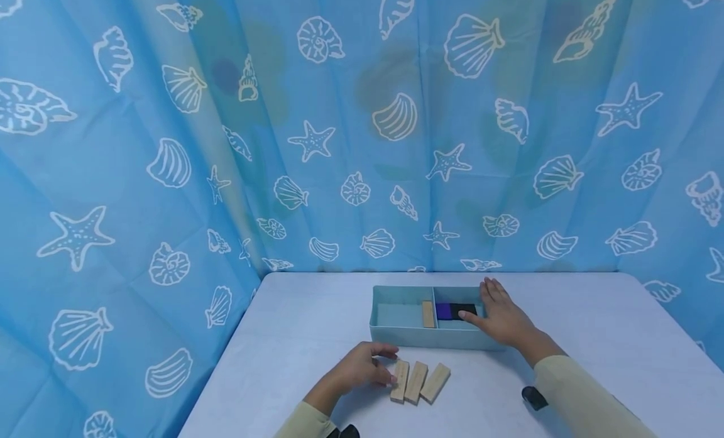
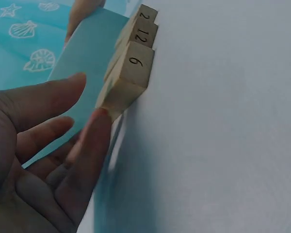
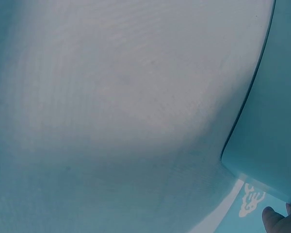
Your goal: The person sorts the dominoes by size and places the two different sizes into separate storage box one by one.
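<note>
My left hand (image 1: 364,366) is beside three pale wooden blocks, its thumb and fingers spread apart. In the left wrist view, one fingertip is right at the side of the block marked 6 (image 2: 136,63); behind it stand the blocks marked 12 (image 2: 144,33) and 2 (image 2: 146,13). At the right end of a light-blue divided box (image 1: 447,339), my right hand (image 1: 506,318) rests over the rim, fingers extended and thumb reaching inside above a black piece (image 1: 465,311). A purple piece (image 1: 444,310) lies left of it.
Another wooden block (image 1: 428,314) stands in the box's left compartment against the divider (image 1: 435,293). The white table (image 1: 294,312) meets a blue seashell-print curtain (image 1: 339,142) at the back and left.
</note>
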A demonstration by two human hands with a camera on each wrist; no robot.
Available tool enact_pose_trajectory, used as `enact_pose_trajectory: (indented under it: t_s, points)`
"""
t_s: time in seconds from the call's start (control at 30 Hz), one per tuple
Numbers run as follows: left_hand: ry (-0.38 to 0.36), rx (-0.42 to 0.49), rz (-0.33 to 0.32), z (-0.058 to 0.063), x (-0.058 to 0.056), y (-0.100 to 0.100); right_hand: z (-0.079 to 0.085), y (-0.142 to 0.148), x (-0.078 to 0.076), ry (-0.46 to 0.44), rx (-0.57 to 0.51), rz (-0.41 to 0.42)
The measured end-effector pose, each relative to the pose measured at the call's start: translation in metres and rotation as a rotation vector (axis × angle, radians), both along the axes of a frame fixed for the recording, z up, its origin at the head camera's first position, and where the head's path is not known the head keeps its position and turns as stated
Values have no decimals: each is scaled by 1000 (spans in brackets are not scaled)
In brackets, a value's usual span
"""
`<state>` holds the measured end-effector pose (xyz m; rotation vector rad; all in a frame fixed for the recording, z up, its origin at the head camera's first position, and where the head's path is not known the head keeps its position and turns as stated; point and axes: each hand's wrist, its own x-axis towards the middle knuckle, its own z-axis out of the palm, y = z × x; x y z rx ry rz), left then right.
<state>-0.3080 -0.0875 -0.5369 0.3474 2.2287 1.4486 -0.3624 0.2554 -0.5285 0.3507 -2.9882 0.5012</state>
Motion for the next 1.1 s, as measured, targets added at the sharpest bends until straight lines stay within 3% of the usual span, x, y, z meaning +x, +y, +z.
enact_pose_trajectory:
  t_s: [0.3, 0.5, 0.77, 1.1]
  points:
    - [71, -158, -103, 3, 4, 3, 3, -1, 0, 2, 10, 7]
    - [114, -194, -132, 1, 2, 5, 2, -1, -1, -5, 12, -2]
    - [298, -257, -211, -4, 4, 3, 3, -2, 2, -11, 4, -2]
    - [197, -138, -159, -4, 8, 2, 3, -2, 3, -8, 1, -11]
